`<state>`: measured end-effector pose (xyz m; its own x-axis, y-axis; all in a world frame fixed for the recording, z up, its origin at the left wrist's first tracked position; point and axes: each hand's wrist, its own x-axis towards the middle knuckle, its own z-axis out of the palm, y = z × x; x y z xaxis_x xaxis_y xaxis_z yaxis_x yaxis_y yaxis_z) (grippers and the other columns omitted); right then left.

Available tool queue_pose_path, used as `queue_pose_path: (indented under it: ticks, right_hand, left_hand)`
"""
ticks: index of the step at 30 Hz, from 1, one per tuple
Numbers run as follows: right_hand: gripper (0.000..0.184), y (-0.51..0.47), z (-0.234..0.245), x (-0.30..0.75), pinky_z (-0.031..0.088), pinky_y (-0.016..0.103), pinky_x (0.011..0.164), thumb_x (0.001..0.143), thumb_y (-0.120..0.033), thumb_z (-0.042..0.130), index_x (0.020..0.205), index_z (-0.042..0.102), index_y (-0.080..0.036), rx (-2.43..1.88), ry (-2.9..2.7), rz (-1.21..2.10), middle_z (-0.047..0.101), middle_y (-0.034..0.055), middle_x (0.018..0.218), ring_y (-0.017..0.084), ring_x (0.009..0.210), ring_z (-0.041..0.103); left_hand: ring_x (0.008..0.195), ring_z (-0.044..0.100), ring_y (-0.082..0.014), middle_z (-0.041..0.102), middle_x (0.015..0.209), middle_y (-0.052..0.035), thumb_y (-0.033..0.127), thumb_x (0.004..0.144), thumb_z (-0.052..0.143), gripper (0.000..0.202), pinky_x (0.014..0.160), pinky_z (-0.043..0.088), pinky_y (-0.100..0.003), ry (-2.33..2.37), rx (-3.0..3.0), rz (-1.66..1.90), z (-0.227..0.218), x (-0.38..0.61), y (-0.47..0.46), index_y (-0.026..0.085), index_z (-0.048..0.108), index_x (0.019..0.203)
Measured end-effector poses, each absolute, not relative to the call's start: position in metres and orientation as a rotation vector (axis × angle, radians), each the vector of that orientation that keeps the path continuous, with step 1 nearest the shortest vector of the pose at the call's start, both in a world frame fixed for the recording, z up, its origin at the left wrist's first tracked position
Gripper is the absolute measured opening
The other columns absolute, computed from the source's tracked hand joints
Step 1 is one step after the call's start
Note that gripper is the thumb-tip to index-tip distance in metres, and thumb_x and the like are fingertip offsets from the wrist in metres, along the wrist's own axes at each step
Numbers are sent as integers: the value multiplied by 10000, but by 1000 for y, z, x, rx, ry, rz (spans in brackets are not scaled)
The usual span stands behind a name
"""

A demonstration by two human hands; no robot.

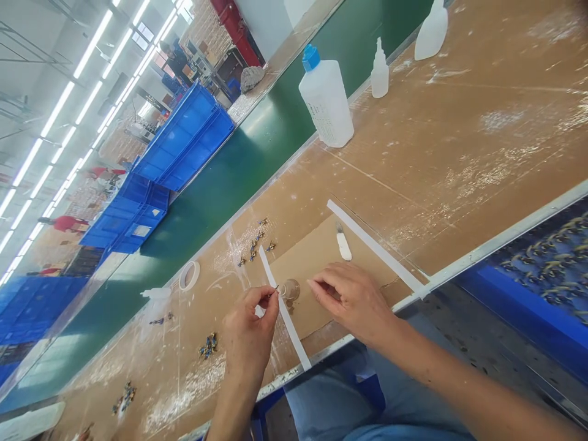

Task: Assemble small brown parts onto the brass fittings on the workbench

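My left hand (250, 321) is closed, with thumb and index finger pinched on a small dark part (277, 287), mostly hidden by the fingertips. Just right of it, on the brown board, stands a small clear cup (290, 289). My right hand (353, 300) hovers on the cup's other side, thumb and index tips together; whatever they may hold is too small to make out. Above the right hand lies a short white-handled tool (343, 245) with a greyish end. Several small blue and brass-coloured parts (253, 245) lie scattered beyond my left hand.
White tape strips (376, 248) run along the board. A blue-capped bottle (327, 101) and a small dropper bottle (380, 76) stand at the back. A tape roll (189, 275) and more part clusters (208, 346) lie left. Blue crates (184, 138) stand beyond the green belt (206, 202).
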<state>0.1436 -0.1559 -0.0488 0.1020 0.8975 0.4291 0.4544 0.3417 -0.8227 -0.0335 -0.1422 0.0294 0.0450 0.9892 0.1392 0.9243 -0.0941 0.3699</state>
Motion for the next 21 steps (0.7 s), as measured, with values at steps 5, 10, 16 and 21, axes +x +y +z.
queue_pose_path:
  ticks: [5,10,16,21]
  right_hand:
    - [229,-155,-49,142,380,257,645,930,-239,522,713,583,-198,-1270,-1509,512,593,-16,659,101,629,512]
    - [239,-157,-49,144,386,253,644,940,-267,518,723,590,-200,-1249,-1496,532,588,-14,660,105,642,525]
    - [181,-164,-48,151,395,260,658,932,-223,532,758,580,-203,-1181,-1495,529,581,-14,666,110,656,526]
    - [77,-186,-41,132,394,288,680,894,-157,567,844,602,-203,-959,-1683,458,626,-8,700,123,668,541]
  left_hand:
    - [666,666,-178,738,720,-1,347,787,639,144,624,452,-264,2018,2024,550,31,-34,-144,244,734,752]
    - [716,684,-182,760,784,-17,402,738,725,186,666,503,-258,2127,1702,829,36,-46,-165,229,756,797]
    - [718,693,-168,747,743,-18,413,664,813,256,725,557,-250,2172,1289,1085,19,-74,-220,195,751,783]
    - [707,699,-161,756,742,-19,396,627,848,275,693,572,-222,2232,1071,1184,-2,-91,-253,186,759,780]
